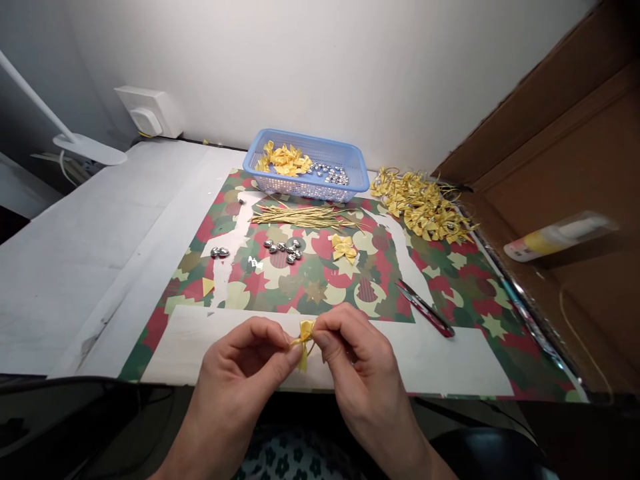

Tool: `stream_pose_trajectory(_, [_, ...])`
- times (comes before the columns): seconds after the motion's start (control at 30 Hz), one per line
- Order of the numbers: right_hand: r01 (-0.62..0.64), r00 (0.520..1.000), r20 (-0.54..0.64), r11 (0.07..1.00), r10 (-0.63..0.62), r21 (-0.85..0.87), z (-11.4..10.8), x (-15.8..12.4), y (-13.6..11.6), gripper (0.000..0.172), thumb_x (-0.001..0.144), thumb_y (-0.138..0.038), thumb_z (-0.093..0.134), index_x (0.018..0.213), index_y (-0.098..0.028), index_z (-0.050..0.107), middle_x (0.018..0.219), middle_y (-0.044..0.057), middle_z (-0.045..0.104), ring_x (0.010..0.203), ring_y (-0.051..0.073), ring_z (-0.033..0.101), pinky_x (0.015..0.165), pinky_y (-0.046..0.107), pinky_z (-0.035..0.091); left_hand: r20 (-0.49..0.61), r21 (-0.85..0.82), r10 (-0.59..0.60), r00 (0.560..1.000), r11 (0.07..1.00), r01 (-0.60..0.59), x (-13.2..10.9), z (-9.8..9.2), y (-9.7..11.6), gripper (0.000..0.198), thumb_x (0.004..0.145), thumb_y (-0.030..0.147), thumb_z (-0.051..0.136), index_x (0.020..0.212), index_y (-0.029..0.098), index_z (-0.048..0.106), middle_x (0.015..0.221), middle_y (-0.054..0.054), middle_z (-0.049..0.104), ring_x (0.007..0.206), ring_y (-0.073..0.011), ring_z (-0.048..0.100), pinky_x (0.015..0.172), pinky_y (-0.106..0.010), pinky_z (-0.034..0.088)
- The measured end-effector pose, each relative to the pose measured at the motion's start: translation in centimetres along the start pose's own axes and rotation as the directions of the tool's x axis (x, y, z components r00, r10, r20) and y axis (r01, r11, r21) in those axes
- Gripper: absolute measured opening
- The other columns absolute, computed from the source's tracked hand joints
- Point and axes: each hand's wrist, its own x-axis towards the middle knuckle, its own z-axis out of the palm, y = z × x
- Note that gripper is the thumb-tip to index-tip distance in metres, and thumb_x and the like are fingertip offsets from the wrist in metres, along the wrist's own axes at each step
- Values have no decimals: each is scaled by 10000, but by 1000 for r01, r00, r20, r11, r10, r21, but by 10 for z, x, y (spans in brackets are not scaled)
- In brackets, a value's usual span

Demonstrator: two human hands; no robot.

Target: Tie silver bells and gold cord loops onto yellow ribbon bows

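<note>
- Closest to the camera are two bare hands: the left hand [245,373] has thumb and index pinched on the left side of the bow, and the right hand [360,360] has thumb and index closed on its right edge.
- So yeah, the small shiny yellow ribbon bow [306,329] sits right between the fingertips, over the near edge of the white paper strip [450,353]. Its long axis runs roughly up and down in view: loop at the far end, tail pointing back at the wearer. There's a thin cord bent round its right side.
- Past that, on the red-and-green patterned sheet [320,290]: loose shiny silver beads [291,259], plus a couple of yellow satin bows [344,249] to the right.
- Thin yellow-gold cords [305,216] lie in a bundle behind those, running left to right.
- Red-and-black metal snips [427,312] lie diagonally on the right, narrow end aimed away and left.
- Blue plastic basket [310,189] at the back, yellow bows and silver beads inside.
</note>
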Motion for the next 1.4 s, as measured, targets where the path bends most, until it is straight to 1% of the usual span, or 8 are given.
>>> stream_pose_trajectory(0.13, [9,1000,15,1000,-8,-11,-1,0,0,212,1017,-126,523,834,-218,575,795,-30,566,739,119,526,660,236,405,-8,46,37,999,998,-37,-1,-1,2,139,848,208,829,763,249,726,763,62,676,739,-99,615,722,-126,524])
stream_pose_trajectory(0.3, [152,988,20,987,-151,-59,-2,0,-2,200,996,-76,513,857,-203,577,806,-11,554,727,111,534,642,208,437,-12,46,17,1000,999,-16,-1,0,6,124,857,214,816,779,248,725,764,57,682,735,-104,622,716,-132,540])
stream_pose_trajectory(0.47, [330,939,22,886,-342,-326,1,-5,0,200,977,-32,500,904,-169,626,805,40,605,688,135,571,608,227,487,-37,137,142,989,981,-135,-1,5,6,173,862,113,750,765,252,717,739,67,694,702,-96,664,680,-119,558])
stream_pose_trajectory(0.6, [386,900,-9,806,-435,-448,9,-11,1,154,971,-40,538,978,-151,645,786,54,636,691,158,615,610,249,515,-24,323,429,903,858,-399,-4,6,0,268,872,13,669,863,279,709,813,72,712,816,-116,712,824,-170,582])
stream_pose_trajectory(0.77, [286,944,-85,917,-320,-277,13,-14,-1,188,958,-9,545,957,-175,632,831,32,620,725,121,626,668,206,529,52,413,679,733,653,-634,-8,6,-10,423,835,-103,626,1016,272,703,893,55,735,846,-141,704,1105,-362,512])
stream_pose_trajectory(0.9, [220,968,-93,966,-234,-133,12,-12,-2,186,964,-35,546,913,-190,635,828,11,621,726,99,615,665,173,511,-51,320,560,827,793,-518,-9,6,-8,355,844,-49,674,964,283,710,875,60,732,935,-144,731,971,-230,581])
stream_pose_trajectory(1.1, [247,965,-64,963,-255,-111,11,-12,-3,204,953,-23,539,922,-197,640,827,15,603,725,124,617,651,211,518,-91,-8,222,971,975,-224,-6,3,1,168,860,81,768,838,246,749,764,46,732,704,-111,714,693,-141,601])
stream_pose_trajectory(1.4, [285,958,24,957,-284,-50,5,-9,-4,217,958,-17,508,933,-209,609,845,14,576,728,129,581,636,223,487,-20,-255,-106,994,962,98,-10,7,13,105,826,245,847,819,224,744,781,19,670,736,-126,621,677,-171,561])
